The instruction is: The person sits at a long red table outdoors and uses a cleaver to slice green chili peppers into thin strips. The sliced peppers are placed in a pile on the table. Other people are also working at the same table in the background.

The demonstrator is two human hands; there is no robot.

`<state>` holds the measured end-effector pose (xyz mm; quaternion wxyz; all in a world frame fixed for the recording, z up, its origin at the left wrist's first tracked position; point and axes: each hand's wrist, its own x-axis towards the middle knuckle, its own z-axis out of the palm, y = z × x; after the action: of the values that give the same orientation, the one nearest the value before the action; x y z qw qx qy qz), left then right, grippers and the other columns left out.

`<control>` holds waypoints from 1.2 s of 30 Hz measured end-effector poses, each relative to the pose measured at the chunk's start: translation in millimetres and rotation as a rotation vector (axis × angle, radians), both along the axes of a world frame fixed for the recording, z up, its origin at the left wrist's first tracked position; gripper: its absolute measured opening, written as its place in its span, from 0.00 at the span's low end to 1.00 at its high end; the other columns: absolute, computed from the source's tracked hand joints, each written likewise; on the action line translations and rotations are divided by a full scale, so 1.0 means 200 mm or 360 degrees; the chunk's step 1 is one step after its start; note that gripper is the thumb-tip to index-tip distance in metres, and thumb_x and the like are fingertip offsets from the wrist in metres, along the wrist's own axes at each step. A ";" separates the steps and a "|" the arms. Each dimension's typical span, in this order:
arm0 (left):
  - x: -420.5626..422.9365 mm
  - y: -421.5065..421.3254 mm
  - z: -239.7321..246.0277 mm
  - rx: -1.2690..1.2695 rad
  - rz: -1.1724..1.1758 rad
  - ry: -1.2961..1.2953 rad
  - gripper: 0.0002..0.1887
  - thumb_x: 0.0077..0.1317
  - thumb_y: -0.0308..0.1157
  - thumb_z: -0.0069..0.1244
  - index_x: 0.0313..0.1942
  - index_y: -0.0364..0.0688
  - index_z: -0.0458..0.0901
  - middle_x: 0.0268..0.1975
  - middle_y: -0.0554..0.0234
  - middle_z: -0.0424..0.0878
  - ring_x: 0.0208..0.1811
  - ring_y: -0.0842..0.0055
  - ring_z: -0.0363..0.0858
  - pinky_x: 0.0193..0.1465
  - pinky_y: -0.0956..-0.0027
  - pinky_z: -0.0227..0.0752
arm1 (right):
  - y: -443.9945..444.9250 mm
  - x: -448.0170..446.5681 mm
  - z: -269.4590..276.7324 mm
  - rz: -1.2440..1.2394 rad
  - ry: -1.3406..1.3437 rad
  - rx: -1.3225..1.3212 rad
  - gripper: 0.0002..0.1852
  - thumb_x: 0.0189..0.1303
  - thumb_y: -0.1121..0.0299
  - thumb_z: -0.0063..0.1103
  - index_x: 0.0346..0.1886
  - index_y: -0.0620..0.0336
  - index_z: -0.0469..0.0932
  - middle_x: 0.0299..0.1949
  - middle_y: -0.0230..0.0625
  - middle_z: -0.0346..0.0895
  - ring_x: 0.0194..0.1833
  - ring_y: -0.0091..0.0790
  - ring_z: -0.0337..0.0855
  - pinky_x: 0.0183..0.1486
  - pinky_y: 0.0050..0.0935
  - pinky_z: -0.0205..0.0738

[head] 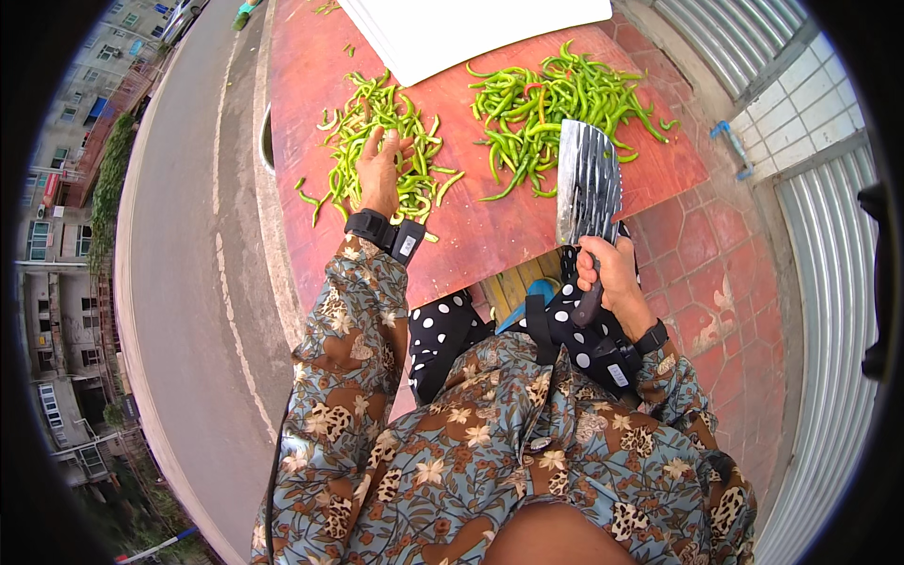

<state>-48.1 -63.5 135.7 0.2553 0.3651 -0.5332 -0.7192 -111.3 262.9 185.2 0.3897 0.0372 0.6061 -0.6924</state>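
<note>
My left hand [380, 173] rests over the left pile of green chili peppers [346, 159], its fingers apart and touching the peppers. Many in this pile look cut into short lengths. In my right hand [613, 279] is the dark handle of a cleaver [586, 183]. The cleaver's broad metal blade is raised upright in front of the table's near edge, and a few green bits cling to it. Behind the blade lies a second heap of longer green chili peppers [544, 99], with a few red ones among them.
The red wooden tabletop [487, 240] carries both piles. A white board [480, 28] lies at its far side. Under the near edge, something blue [533, 296] shows between the knees. A road [183, 247] runs along the left; red paving [706, 282] and corrugated metal shutters [826, 282] stand right.
</note>
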 end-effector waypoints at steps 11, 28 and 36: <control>-0.15 0.26 -0.27 -0.1017 -0.0599 -0.0415 0.12 0.55 0.30 0.49 0.38 0.32 0.79 0.31 0.57 0.81 0.30 0.76 0.77 0.34 0.73 0.69 | 0.23 0.00 -0.10 -0.0345 -0.0242 -0.0061 0.11 0.53 0.71 0.48 0.17 0.61 0.65 0.12 0.30 0.61 0.12 0.21 0.59 0.13 0.22 0.54; -0.18 0.45 -0.21 -0.1016 -0.0600 -0.0510 0.05 0.54 0.24 0.45 0.31 0.34 0.74 0.27 0.57 0.77 0.30 0.70 0.75 0.33 0.68 0.66 | 0.18 0.04 0.00 -0.0204 -0.0105 -0.0077 0.12 0.53 0.70 0.49 0.15 0.61 0.64 0.12 0.30 0.60 0.11 0.21 0.59 0.12 0.22 0.54; 0.00 0.43 0.12 0.0690 -0.0461 0.0675 0.07 0.65 0.27 0.37 0.41 0.37 0.69 0.40 0.57 0.75 0.43 0.65 0.76 0.45 0.63 0.71 | -0.03 0.09 0.15 0.0165 0.0007 -0.0267 0.16 0.54 0.71 0.49 0.11 0.62 0.65 0.09 0.31 0.62 0.09 0.22 0.60 0.12 0.24 0.57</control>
<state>-48.3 21.5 159.0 0.1722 0.1734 -0.3491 -0.9047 -92.8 257.3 215.4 0.4255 -0.0285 0.5479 -0.7197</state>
